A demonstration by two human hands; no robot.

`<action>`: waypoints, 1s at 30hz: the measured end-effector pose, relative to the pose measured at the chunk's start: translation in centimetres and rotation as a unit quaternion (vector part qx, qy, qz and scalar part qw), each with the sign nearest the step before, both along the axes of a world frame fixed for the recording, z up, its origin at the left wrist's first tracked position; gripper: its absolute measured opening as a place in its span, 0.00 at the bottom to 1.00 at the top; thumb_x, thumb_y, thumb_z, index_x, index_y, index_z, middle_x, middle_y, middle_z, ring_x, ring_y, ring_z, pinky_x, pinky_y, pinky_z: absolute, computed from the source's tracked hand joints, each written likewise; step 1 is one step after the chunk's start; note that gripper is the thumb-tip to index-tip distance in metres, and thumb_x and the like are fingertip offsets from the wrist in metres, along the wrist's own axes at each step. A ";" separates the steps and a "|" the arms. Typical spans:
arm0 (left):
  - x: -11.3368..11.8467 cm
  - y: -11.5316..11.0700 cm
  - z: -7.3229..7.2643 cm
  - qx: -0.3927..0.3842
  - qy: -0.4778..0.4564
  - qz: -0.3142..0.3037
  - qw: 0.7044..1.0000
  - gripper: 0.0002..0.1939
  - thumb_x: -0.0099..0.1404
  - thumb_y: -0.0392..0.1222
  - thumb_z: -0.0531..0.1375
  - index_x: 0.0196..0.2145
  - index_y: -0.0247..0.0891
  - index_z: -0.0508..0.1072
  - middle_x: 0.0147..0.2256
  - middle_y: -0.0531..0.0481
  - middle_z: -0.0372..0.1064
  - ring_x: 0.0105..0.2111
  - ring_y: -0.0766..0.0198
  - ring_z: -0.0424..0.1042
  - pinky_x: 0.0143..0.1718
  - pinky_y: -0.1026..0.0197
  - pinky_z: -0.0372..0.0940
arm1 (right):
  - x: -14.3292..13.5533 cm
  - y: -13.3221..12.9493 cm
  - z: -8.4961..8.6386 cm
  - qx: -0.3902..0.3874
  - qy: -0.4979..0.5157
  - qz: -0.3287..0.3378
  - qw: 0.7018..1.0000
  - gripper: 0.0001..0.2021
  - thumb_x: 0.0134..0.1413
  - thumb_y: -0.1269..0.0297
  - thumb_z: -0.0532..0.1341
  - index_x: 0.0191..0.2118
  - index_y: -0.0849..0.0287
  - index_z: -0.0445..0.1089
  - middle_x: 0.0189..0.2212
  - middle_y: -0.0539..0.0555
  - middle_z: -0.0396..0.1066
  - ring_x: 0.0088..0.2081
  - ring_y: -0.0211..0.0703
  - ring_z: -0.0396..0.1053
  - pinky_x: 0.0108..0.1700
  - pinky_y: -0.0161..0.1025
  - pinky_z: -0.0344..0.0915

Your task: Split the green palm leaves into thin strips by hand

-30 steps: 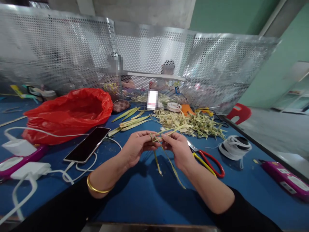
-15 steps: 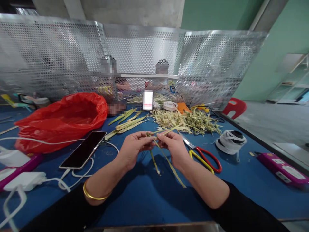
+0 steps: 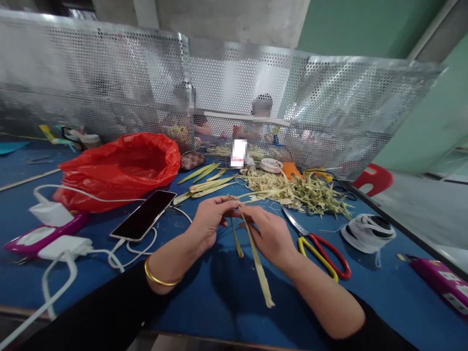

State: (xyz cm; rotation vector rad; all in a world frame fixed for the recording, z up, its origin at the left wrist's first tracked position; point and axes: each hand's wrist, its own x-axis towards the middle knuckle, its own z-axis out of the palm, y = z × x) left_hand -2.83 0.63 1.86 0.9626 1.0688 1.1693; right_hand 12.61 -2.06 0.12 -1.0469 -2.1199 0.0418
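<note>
Above the blue table [image 3: 226, 312] my left hand [image 3: 209, 219] and my right hand [image 3: 268, 234] meet at the fingertips. Between my left thumb and fingers are pinched pale green plant strips, perhaps dried leaf. One long strip [image 3: 260, 273] hangs down beside my right hand, and a shorter strip [image 3: 237, 241] dangles below my left. My right fingers close on the strips near the same crossing, their tips partly hidden. Beyond the hands lie longer leaf strips [image 3: 212, 185] and a heap of trimmed scraps [image 3: 285, 187]. Scissors [image 3: 318, 248] with red and yellow handles rest to the right.
To the left are a red plastic bag [image 3: 120, 170], a phone [image 3: 144, 214] on a white cable and a purple power strip [image 3: 54, 236]. White thread on a spool [image 3: 368, 233] stands right. A perforated metal screen [image 3: 234, 83] runs behind, with people beyond it.
The head view has turned left, shifting the scene rightward. My right hand has rolled so its back shows more, and the long strip hangs lower with its broad side visible.
</note>
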 end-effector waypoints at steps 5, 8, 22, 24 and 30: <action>0.2 -0.4 -0.1 0.058 0.063 -0.013 0.996 0.10 0.47 0.40 0.66 0.28 0.33 0.76 0.22 0.50 0.71 0.21 0.68 0.69 0.16 0.70 0.50 | 0.5 -0.1 0.6 0.170 -0.014 0.004 0.985 0.08 0.58 0.70 0.56 0.38 0.55 0.72 0.33 0.53 0.75 0.35 0.42 0.71 0.38 0.38 0.63; 0.4 -0.9 0.0 0.088 0.092 -0.051 0.991 0.07 0.48 0.39 0.65 0.28 0.35 0.77 0.20 0.50 0.71 0.20 0.67 0.68 0.16 0.69 0.52 | 0.6 0.1 0.8 0.143 0.070 -0.033 0.987 0.06 0.57 0.68 0.58 0.36 0.53 0.72 0.35 0.54 0.73 0.40 0.44 0.70 0.43 0.42 0.63; 0.7 -1.5 0.2 0.122 0.127 -0.147 0.973 0.08 0.51 0.40 0.64 0.29 0.36 0.79 0.23 0.49 0.72 0.23 0.67 0.66 0.19 0.69 0.57 | 0.4 0.5 0.7 -0.055 0.183 -0.085 0.978 0.08 0.55 0.65 0.57 0.26 0.57 0.63 0.23 0.48 0.63 0.25 0.36 0.60 0.29 0.33 0.58; 1.0 -1.7 0.0 0.122 0.132 -0.120 0.976 0.07 0.49 0.40 0.65 0.29 0.36 0.79 0.22 0.50 0.71 0.22 0.68 0.65 0.19 0.69 0.55 | 0.3 0.5 0.6 -0.074 0.200 -0.077 0.974 0.08 0.55 0.64 0.57 0.26 0.57 0.63 0.24 0.48 0.63 0.25 0.36 0.61 0.29 0.33 0.59; 0.9 -1.5 0.2 0.132 0.129 -0.101 0.978 0.09 0.54 0.39 0.61 0.32 0.37 0.79 0.25 0.51 0.73 0.22 0.70 0.63 0.21 0.69 0.56 | 0.8 0.9 0.9 -0.177 0.217 -0.038 0.959 0.07 0.55 0.61 0.57 0.29 0.58 0.65 0.21 0.46 0.64 0.23 0.35 0.63 0.28 0.33 0.59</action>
